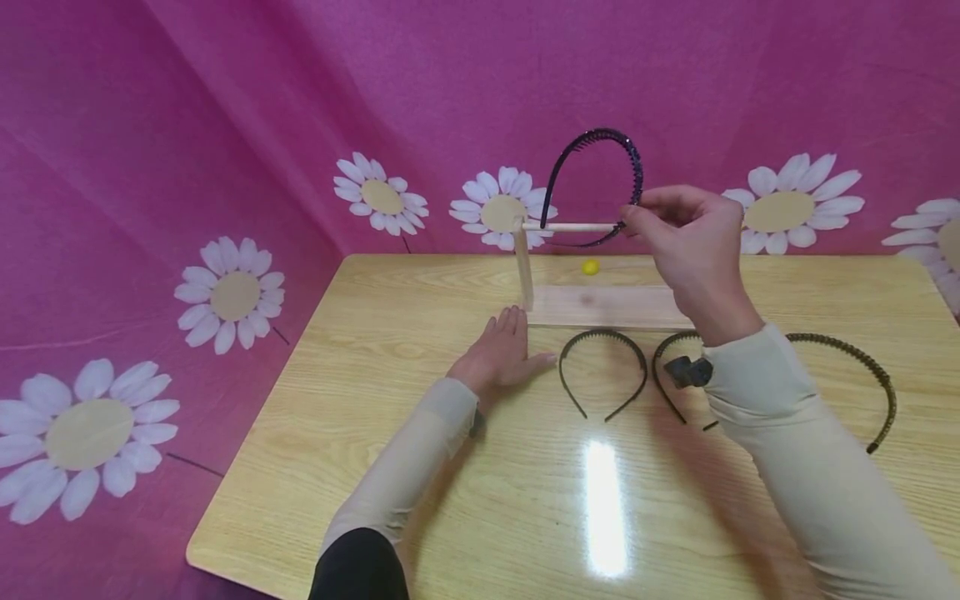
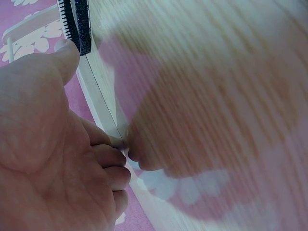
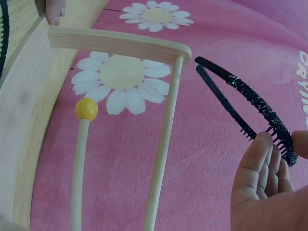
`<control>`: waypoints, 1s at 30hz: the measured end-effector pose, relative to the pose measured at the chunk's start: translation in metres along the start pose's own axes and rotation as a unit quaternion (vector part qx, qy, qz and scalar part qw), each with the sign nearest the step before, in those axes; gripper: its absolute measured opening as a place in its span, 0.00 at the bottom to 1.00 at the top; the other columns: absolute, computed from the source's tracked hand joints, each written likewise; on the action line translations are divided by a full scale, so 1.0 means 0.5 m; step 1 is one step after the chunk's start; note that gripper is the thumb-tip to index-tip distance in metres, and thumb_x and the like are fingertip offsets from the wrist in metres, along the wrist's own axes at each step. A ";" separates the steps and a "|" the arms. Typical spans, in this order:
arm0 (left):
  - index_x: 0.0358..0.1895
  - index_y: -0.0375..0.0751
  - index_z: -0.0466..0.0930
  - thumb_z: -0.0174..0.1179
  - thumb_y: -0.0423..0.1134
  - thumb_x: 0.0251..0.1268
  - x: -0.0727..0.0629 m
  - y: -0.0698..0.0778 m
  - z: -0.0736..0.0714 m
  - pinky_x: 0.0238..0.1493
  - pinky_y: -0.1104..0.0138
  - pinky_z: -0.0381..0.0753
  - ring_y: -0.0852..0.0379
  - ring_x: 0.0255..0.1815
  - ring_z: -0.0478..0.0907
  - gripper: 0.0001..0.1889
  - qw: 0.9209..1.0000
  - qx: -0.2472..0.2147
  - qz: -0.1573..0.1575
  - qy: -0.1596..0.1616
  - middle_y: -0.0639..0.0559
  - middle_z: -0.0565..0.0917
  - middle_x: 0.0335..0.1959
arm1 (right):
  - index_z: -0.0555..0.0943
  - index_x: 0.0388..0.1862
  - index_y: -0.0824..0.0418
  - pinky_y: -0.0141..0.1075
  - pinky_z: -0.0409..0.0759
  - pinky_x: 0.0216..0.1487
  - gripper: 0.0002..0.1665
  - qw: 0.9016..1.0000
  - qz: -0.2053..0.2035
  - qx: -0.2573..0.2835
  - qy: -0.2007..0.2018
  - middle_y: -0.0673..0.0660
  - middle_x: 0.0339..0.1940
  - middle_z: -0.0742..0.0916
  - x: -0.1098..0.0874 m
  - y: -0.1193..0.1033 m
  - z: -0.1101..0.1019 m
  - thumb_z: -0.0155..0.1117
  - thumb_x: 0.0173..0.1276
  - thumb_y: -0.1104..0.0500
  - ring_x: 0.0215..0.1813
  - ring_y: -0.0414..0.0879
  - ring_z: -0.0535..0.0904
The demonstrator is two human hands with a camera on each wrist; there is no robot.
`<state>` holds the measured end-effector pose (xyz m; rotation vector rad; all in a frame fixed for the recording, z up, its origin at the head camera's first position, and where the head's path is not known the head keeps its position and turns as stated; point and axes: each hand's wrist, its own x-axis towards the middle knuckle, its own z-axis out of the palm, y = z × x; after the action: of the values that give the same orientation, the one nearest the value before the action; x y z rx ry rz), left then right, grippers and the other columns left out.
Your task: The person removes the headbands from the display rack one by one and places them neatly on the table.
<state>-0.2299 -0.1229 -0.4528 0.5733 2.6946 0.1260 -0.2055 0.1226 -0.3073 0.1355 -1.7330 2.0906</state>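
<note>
A dark glittery toothed headband is pinched between the thumb and fingers of my right hand. It is held up by the top rod of a wooden stand; in the right wrist view the headband and the rod are apart. My left hand rests on the table with fingers extended, fingertips at the left end of the stand's base. A black headband lies just right of its thumb. In the left wrist view the palm shows.
A second black headband and a brownish beaded one lie farther right on the wooden table, partly behind my right arm. A lower rod tipped with a yellow ball belongs to the stand. A pink flowered cloth hangs behind.
</note>
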 end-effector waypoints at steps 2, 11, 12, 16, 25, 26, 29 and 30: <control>0.80 0.29 0.35 0.38 0.72 0.72 0.001 -0.001 0.002 0.79 0.57 0.36 0.45 0.82 0.34 0.54 1.000 0.000 0.002 0.002 0.36 0.39 0.82 | 0.87 0.34 0.70 0.28 0.85 0.30 0.05 1.000 0.006 0.012 -0.001 0.56 0.26 0.88 -0.003 0.000 -0.010 0.74 0.58 0.71 0.26 0.44 0.85; 0.80 0.29 0.35 0.38 0.72 0.72 -0.002 -0.001 0.002 0.79 0.56 0.36 0.44 0.82 0.33 0.53 1.000 -0.006 0.004 0.002 0.36 0.38 0.82 | 0.86 0.36 0.73 0.33 0.87 0.33 0.05 0.997 0.035 0.059 -0.026 0.59 0.28 0.88 -0.020 -0.004 -0.065 0.71 0.61 0.73 0.25 0.46 0.86; 0.80 0.29 0.35 0.38 0.72 0.73 -0.003 -0.001 0.001 0.79 0.57 0.36 0.44 0.82 0.33 0.53 1.000 -0.007 0.003 0.002 0.36 0.38 0.82 | 0.86 0.36 0.74 0.33 0.87 0.34 0.05 0.997 0.035 0.064 -0.030 0.59 0.28 0.88 -0.022 -0.004 -0.072 0.71 0.61 0.73 0.26 0.47 0.86; 0.80 0.29 0.35 0.39 0.71 0.73 -0.005 0.000 -0.001 0.79 0.57 0.36 0.44 0.82 0.33 0.53 1.000 -0.010 0.003 0.000 0.36 0.38 0.82 | 0.86 0.38 0.74 0.33 0.87 0.35 0.05 0.996 0.044 0.067 -0.039 0.60 0.29 0.88 -0.031 -0.003 -0.099 0.69 0.63 0.73 0.27 0.47 0.86; 0.80 0.31 0.35 0.39 0.71 0.73 -0.005 0.000 0.000 0.79 0.58 0.35 0.45 0.82 0.32 0.53 1.000 -0.014 -0.001 -0.003 0.38 0.37 0.82 | 0.87 0.40 0.71 0.34 0.87 0.35 0.06 0.995 0.077 0.046 -0.046 0.59 0.33 0.89 -0.060 0.006 -0.148 0.69 0.64 0.73 0.29 0.46 0.87; 0.80 0.31 0.34 0.39 0.72 0.73 -0.006 0.000 0.000 0.79 0.58 0.35 0.46 0.82 0.32 0.53 1.000 -0.014 0.000 -0.004 0.38 0.37 0.82 | 0.87 0.40 0.72 0.34 0.87 0.35 0.06 0.995 0.079 0.045 -0.046 0.59 0.33 0.89 -0.063 0.008 -0.154 0.69 0.64 0.73 0.29 0.46 0.87; 0.80 0.31 0.34 0.38 0.72 0.72 -0.006 -0.001 -0.001 0.79 0.58 0.35 0.46 0.82 0.31 0.53 1.000 -0.011 0.000 -0.005 0.38 0.37 0.82 | 0.87 0.41 0.72 0.33 0.87 0.35 0.07 0.993 0.091 0.048 -0.049 0.58 0.34 0.90 -0.072 0.012 -0.169 0.67 0.65 0.73 0.29 0.46 0.87; 0.80 0.31 0.34 0.38 0.72 0.72 -0.005 -0.002 0.000 0.79 0.58 0.35 0.46 0.82 0.31 0.53 1.000 -0.011 0.000 -0.005 0.38 0.37 0.82 | 0.87 0.42 0.72 0.33 0.87 0.36 0.07 0.993 0.096 0.049 -0.050 0.57 0.34 0.90 -0.074 0.014 -0.174 0.67 0.65 0.73 0.29 0.46 0.87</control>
<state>-0.2282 -0.1247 -0.4520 0.5656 2.6807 0.1509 -0.1579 0.1955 -0.3450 0.1079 -1.7640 2.3451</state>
